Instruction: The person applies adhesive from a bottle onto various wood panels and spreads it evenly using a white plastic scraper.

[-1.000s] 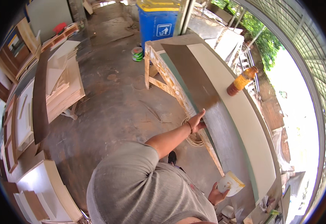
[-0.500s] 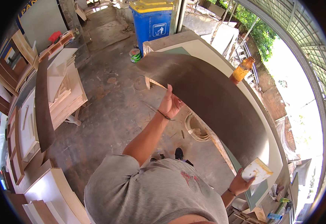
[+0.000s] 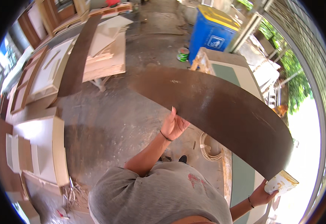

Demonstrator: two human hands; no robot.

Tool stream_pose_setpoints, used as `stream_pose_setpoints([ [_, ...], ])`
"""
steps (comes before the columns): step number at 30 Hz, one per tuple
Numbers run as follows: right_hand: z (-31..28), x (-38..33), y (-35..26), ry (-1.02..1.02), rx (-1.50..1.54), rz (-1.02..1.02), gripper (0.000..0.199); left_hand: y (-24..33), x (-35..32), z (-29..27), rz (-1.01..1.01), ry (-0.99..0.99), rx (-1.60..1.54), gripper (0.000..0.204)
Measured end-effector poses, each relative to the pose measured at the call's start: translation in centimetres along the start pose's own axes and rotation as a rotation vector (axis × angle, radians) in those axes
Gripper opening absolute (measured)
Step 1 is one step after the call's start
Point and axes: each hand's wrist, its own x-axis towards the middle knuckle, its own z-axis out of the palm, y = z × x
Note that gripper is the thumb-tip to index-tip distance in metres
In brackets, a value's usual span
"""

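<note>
In the head view, the left hand (image 3: pixel 175 126) clasps the near edge of a brown panel (image 3: pixel 222 112) between thumb and fingers, the panel extending mostly rightward of this grip. The right hand (image 3: pixel 263 195) grasps a white, yellow-smeared tub (image 3: pixel 280 183) at the panel's right end; whether it also pinches the panel cannot be told. A coiled cable (image 3: pixel 208 156) lies right of the left grip.

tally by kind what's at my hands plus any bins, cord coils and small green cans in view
brown panel at left hand: 1
white tub in right hand: 1
blue bin: 1
cord coil: 1
green can: 1
total: 5
</note>
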Motion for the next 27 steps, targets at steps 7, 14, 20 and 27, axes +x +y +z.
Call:
stream_pose_setpoints([
  [7, 5.9, 2.5, 1.5, -0.178, 0.125, 0.174, 0.049, 1.0, -11.6, -4.2, 0.216, 0.075, -0.019, 0.043],
  [14, 14.3, 1.2, 6.5, -0.637, 0.644, 0.733, 0.037, 1.6, -19.5, -6.2, 0.522, 0.138, -0.082, 0.048],
  [20, 21.8, -2.5, 12.4, -0.82, 0.725, 0.886, 0.048, 0.8, -24.9, -5.7, 0.871, 0.28, -0.114, 0.049],
  [27, 29.0, -8.1, 16.8, -0.885, 0.719, 1.117, 0.048, 2.8, -30.5, -5.3, 1.389, 0.476, -0.092, 0.074],
])
